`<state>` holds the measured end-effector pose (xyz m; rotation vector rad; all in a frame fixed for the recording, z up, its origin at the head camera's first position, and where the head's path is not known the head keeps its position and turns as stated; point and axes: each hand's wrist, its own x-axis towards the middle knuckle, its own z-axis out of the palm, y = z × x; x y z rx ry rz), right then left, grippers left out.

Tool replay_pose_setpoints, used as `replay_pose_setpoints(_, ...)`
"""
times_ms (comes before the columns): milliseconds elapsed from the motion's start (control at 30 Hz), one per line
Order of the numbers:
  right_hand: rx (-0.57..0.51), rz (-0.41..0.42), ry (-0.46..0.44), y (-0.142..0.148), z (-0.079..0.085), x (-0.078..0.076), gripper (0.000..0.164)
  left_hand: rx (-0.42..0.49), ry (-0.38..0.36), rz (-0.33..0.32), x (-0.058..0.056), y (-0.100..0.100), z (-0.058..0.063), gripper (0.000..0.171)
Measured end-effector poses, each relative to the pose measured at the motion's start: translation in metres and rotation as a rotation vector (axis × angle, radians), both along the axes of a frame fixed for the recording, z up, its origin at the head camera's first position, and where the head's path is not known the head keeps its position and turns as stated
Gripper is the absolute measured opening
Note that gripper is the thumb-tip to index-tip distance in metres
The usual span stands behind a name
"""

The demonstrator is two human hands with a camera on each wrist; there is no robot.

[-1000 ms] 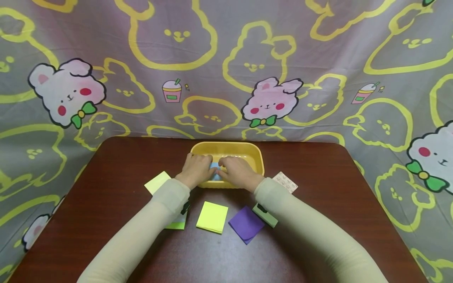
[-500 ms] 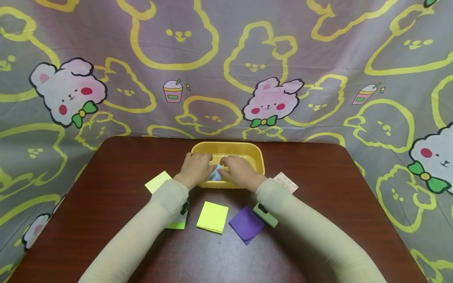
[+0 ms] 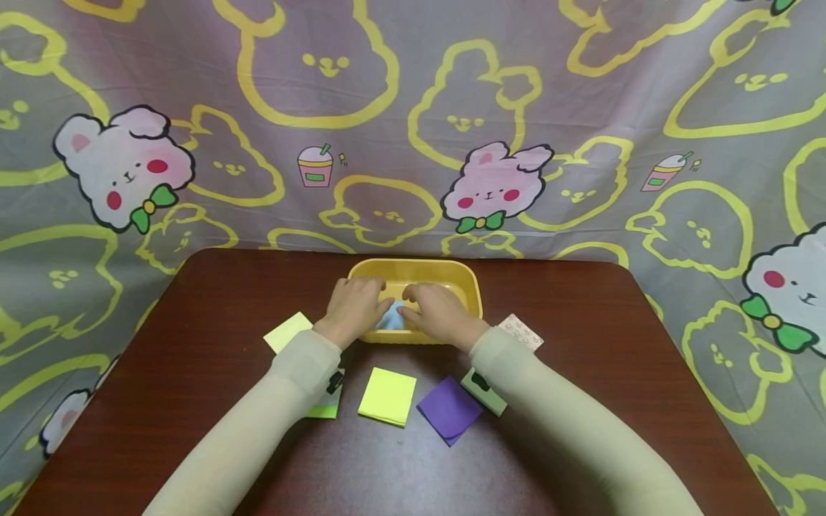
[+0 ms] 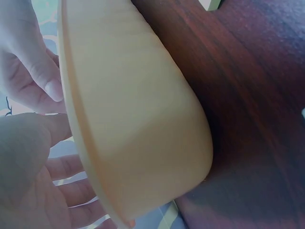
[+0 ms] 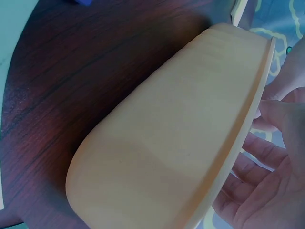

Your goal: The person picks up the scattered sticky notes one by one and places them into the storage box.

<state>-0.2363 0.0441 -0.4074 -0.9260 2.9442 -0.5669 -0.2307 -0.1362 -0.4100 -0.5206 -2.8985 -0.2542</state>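
Observation:
A light blue, crumpled-looking piece [image 3: 390, 317] lies in the near part of a yellow plastic basin [image 3: 419, 337]. My left hand [image 3: 356, 307] reaches over the basin's left side, its thumb close beside the blue piece. From the other side my right hand [image 3: 441, 312] hangs over the near rim, thumb tip at the piece's right edge. Loosely spread fingers of the left hand [image 4: 57, 191] show past the rim in the left wrist view. The right wrist view has the right hand [image 5: 267, 186] with relaxed, slightly bent fingers. Both wrist views hide the basin's inside behind its wall [image 4: 138, 95].
Paper pads lie in front of the basin: pale yellow [image 3: 288, 331], bright yellow [image 3: 387, 396], purple [image 3: 449, 410], and a patterned one [image 3: 520, 332]. A green block [image 3: 485, 394] and a green-edged pad [image 3: 323, 411] sit partly under the sleeves. A patterned curtain [image 3: 387, 143] hangs behind the table.
The hands have drawn slightly apart, the left one leftward and the right one rightward. The blue piece, earlier upright between the thumbs, now sits lower in the basin.

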Motion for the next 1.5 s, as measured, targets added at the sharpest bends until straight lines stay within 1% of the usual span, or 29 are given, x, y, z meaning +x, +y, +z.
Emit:
replay_pose_setpoints(133,-0.009,-0.002,0.010,0.002,0.000,0.002,0.035,0.005,0.007,0.001,0.002,-0.001,0.000,0.037)
replay_pose_setpoints(467,-0.026,0.006,0.051,0.005,-0.002,0.005,0.035,0.017,-0.018,-0.001,0.008,-0.001,0.001,0.038)
replay_pose_setpoints(933,-0.081,0.021,0.076,0.009,-0.001,0.011,0.033,0.045,0.002,-0.002,0.016,-0.001,0.002,0.036)
replay_pose_setpoints(1167,-0.112,0.028,0.076,0.010,-0.001,0.013,0.033,0.036,0.022,-0.011,0.019,-0.002,0.002,0.037)
replay_pose_setpoints(1333,-0.119,0.028,0.089,0.010,0.001,0.015,0.035,0.034,0.023,-0.007,0.022,-0.002,0.005,0.038)
replay_pose_setpoints(1500,-0.131,0.008,0.097,0.011,0.003,0.017,0.036,0.045,0.013,-0.004,0.024,-0.001,0.007,0.038)
